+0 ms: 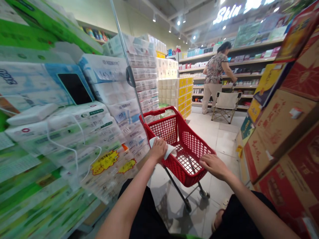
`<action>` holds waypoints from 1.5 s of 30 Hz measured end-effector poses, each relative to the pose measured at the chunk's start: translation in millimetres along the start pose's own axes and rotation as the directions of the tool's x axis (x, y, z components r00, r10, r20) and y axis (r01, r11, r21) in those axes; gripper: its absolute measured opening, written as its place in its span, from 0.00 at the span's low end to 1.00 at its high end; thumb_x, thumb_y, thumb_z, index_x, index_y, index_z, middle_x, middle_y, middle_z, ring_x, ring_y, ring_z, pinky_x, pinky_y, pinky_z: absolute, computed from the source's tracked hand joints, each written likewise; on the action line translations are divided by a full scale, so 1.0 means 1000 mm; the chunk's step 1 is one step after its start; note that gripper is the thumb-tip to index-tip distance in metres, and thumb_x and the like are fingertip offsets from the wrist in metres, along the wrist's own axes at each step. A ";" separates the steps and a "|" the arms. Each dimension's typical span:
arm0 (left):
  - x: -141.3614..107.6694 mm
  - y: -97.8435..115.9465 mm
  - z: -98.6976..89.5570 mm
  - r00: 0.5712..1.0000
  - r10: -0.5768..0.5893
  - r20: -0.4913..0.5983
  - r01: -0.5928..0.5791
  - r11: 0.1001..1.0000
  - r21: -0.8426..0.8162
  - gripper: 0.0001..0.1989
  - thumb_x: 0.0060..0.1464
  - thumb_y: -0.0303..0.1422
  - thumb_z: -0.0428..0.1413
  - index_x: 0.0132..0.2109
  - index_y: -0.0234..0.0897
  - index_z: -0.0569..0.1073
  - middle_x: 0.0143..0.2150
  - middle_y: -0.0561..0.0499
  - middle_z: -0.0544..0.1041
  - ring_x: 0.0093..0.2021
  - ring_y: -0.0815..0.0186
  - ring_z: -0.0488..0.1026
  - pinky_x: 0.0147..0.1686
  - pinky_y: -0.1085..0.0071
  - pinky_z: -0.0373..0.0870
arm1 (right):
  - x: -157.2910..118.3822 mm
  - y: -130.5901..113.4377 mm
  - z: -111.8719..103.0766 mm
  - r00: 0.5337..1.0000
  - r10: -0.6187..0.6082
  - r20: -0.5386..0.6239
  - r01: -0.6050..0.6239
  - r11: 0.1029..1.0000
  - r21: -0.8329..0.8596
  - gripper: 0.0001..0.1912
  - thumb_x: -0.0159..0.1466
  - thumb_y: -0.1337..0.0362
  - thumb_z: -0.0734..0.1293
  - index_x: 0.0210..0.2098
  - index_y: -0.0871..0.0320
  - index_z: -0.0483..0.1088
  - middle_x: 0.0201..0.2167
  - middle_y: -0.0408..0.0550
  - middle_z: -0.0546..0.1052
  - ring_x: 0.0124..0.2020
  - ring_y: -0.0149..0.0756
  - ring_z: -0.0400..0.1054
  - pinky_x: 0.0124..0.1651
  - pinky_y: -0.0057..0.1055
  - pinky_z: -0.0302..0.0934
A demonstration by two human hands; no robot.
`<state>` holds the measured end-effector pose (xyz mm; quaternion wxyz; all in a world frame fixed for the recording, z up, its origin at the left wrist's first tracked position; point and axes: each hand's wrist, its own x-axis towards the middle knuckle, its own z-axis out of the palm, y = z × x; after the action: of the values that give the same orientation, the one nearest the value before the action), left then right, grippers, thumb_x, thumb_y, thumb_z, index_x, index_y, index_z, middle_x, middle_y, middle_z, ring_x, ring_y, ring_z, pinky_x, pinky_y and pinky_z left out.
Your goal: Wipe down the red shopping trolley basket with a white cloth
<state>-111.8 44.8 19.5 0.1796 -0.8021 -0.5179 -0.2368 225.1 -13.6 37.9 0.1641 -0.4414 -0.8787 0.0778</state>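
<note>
My left hand [158, 150] is curled over a white cloth [170, 151] on the rim of the red cart [191, 179] in front of me. My right hand [216, 164], loosely bent, is at the opposite rim; whether it grips, I can't tell. Stacked tissue packs [119, 113] crowd my left, cartons [284, 121] my right. Beyond, a folding chair [226, 101] stands near a person [215, 71] by the shelves [245, 61].

Glossy plastic basket [187, 176], matt wipe [169, 151], perhaps paper
</note>
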 end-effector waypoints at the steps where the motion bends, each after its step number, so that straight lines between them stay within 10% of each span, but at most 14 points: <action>1: 0.001 0.005 0.000 1.000 -0.003 -0.008 0.003 1.000 0.003 0.12 0.67 0.35 0.41 0.45 0.40 0.68 0.49 0.49 0.72 0.58 0.61 0.63 0.69 0.52 0.45 | 0.003 -0.009 -0.001 1.000 0.012 -0.018 -0.012 1.000 0.014 0.23 0.71 0.49 0.50 0.41 0.53 0.71 0.43 0.47 0.76 0.46 0.39 0.67 0.52 0.38 0.57; 10: 0.004 0.029 -0.007 1.000 -0.008 -0.030 0.008 1.000 0.009 0.11 0.66 0.36 0.43 0.42 0.39 0.68 0.44 0.48 0.71 0.54 0.60 0.64 0.68 0.52 0.47 | 0.021 -0.071 0.034 0.984 0.159 0.078 -0.160 0.987 0.002 0.27 0.69 0.45 0.52 0.60 0.50 0.59 0.52 0.50 0.75 0.47 0.46 0.72 0.41 0.36 0.62; 27: 0.043 0.016 0.016 0.996 0.075 0.056 -0.075 0.997 -0.013 0.12 0.66 0.38 0.44 0.43 0.40 0.70 0.43 0.49 0.71 0.50 0.61 0.65 0.65 0.52 0.49 | 0.063 0.013 0.014 0.980 -0.081 0.182 0.057 0.990 0.132 0.19 0.69 0.53 0.53 0.49 0.50 0.69 0.40 0.47 0.78 0.39 0.38 0.72 0.39 0.31 0.61; 45: 0.051 0.040 0.014 0.983 -0.126 0.132 0.123 0.992 0.036 0.13 0.66 0.40 0.44 0.47 0.42 0.71 0.49 0.49 0.71 0.55 0.59 0.63 0.66 0.52 0.47 | 0.097 0.075 0.015 0.951 -0.212 0.223 0.188 0.974 0.125 0.24 0.70 0.49 0.50 0.52 0.48 0.70 0.41 0.49 0.79 0.39 0.41 0.73 0.40 0.35 0.64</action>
<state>-54.5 74.1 34.8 0.1403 -0.7798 -0.5812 -0.1858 221.8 109.0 24.1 0.0884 -0.3288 -0.9270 0.1574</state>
